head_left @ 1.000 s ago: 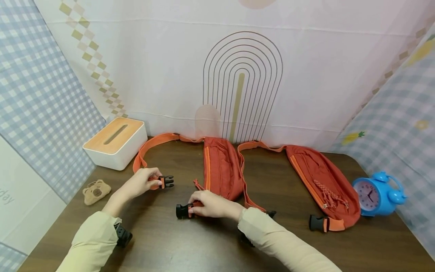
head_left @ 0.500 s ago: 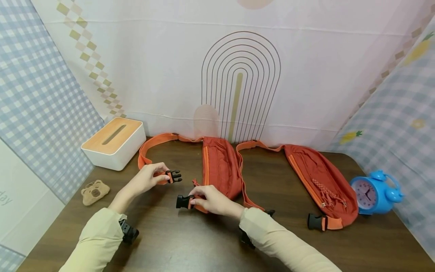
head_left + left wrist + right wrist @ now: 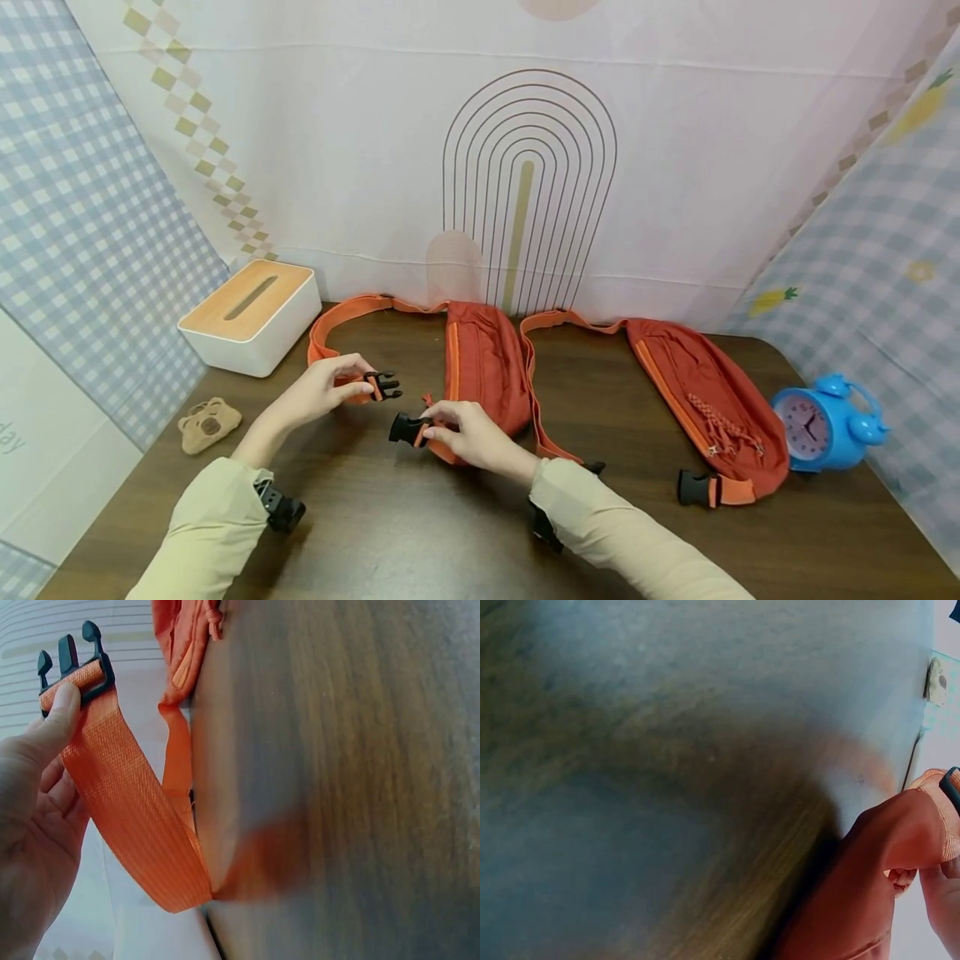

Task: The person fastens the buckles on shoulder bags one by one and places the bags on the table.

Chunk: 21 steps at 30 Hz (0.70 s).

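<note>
My left hand (image 3: 326, 390) pinches the black pronged half of a side-release buckle (image 3: 384, 386) where its orange strap (image 3: 348, 310) threads in. In the left wrist view the thumb presses the webbing (image 3: 124, 787) just behind the prongs, which point away from the hand. My right hand (image 3: 474, 433) holds the matching black socket half (image 3: 406, 428), its mouth turned left. That socket belongs to the near end of the middle red waist bag (image 3: 486, 362), whose fabric (image 3: 885, 855) rises off the table in the right wrist view. A small gap separates the two buckle halves, prongs slightly higher.
A second red waist bag (image 3: 705, 400) lies to the right, its buckle socket (image 3: 693, 488) unfastened, beside a blue alarm clock (image 3: 821, 425). At the left stand a tissue box (image 3: 262, 333) and a tan bear-shaped item (image 3: 210, 425). A patterned cloth (image 3: 360, 167) hangs behind the table.
My left hand has moved right and slightly up with the pronged half. My right hand has risen a little, lifting the socket and the bag's near end, and the socket has tilted.
</note>
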Each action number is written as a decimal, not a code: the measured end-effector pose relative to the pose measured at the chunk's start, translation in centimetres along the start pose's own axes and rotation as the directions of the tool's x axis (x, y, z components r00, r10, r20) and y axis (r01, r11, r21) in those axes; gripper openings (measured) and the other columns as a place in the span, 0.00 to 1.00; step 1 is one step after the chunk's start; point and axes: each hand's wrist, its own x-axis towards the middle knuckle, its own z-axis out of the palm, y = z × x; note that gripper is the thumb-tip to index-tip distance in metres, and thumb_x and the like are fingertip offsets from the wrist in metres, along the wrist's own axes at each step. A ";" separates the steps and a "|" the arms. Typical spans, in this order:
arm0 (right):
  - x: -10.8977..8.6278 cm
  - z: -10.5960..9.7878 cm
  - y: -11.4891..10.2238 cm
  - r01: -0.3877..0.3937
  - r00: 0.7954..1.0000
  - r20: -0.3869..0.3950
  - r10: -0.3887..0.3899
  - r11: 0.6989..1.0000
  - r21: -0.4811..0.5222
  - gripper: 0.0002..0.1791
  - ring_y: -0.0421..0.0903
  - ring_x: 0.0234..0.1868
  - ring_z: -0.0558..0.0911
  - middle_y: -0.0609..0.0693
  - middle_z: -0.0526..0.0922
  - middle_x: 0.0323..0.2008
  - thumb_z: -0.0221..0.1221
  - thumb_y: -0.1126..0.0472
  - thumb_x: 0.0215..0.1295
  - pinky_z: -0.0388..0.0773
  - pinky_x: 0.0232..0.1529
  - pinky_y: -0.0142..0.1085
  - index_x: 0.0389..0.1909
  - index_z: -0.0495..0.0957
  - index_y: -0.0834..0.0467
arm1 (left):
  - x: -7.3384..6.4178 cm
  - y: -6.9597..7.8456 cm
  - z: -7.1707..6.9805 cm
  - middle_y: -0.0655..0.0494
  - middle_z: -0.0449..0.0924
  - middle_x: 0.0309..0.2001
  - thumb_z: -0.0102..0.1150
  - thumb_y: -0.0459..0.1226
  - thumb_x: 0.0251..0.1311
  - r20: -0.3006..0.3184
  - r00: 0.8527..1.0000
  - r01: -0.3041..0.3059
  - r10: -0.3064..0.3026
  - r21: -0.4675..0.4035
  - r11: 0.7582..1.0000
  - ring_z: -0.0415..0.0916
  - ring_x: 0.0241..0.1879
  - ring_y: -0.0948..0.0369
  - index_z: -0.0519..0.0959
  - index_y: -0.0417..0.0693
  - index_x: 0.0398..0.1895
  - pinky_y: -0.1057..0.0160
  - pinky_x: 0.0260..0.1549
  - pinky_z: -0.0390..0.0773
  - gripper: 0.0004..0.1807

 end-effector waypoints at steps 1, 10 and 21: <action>0.0 0.0 0.0 -0.019 1.000 -0.007 0.019 1.000 0.005 0.11 0.44 0.48 0.79 0.51 0.81 0.44 0.56 0.61 0.62 0.74 0.51 0.38 0.45 0.78 0.59 | 0.0 0.0 -0.1 0.57 0.83 0.32 0.59 0.38 0.56 0.002 1.000 0.000 0.000 -0.002 1.000 0.76 0.32 0.68 0.77 0.49 0.36 0.68 0.34 0.75 0.06; 0.0 -0.1 0.0 -0.109 0.991 -0.069 0.112 0.993 0.048 0.12 0.43 0.42 0.80 0.51 0.83 0.40 0.56 0.63 0.62 0.76 0.42 0.31 0.45 0.77 0.60 | -0.2 0.1 -0.3 0.54 0.82 0.30 0.58 0.36 0.56 0.052 0.998 -0.021 0.025 -0.065 0.998 0.77 0.29 0.69 0.76 0.44 0.37 0.68 0.32 0.76 0.08; 0.0 -0.3 0.1 -0.125 0.988 -0.079 0.130 0.990 0.070 0.11 0.43 0.39 0.81 0.52 0.83 0.40 0.56 0.64 0.62 0.75 0.39 0.29 0.45 0.77 0.60 | -0.3 0.5 -0.4 0.52 0.83 0.31 0.57 0.38 0.57 0.163 0.986 -0.005 0.024 -0.120 0.993 0.78 0.28 0.68 0.76 0.44 0.38 0.68 0.31 0.76 0.09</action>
